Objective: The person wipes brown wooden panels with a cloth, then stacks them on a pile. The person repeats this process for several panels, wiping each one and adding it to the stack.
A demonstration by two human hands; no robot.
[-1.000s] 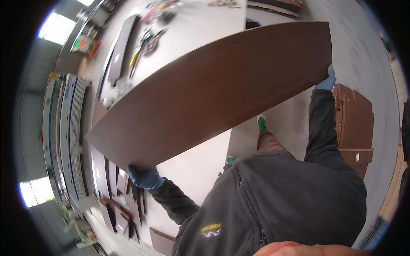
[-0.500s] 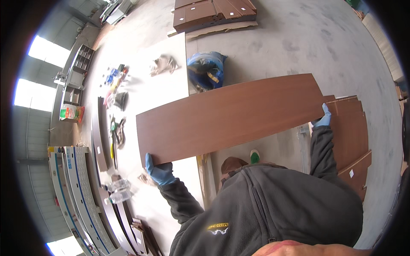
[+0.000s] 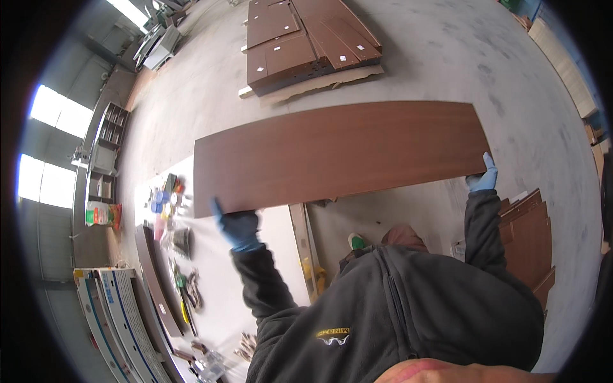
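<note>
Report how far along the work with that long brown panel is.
Done: the long brown panel is lifted clear, in the air above the white worktable and the floor. In hand: left hand grips its near left corner, right hand its right end. Left: it rests on nothing yet; more brown panels lie stacked beyond.

A: Any packaging or labels to be seen?

B: An orange and green bag (image 3: 100,214) is spotted standing on the grey floor, just off the far left end of the white worktop (image 3: 281,249).

A: And labels?

B: Small white square stickers (image 3: 260,66) are noted on the dark brown panels (image 3: 306,38) stacked on the floor at the top. A clear plastic packet (image 3: 179,240) is seen lying near the worktop's left edge.
</note>
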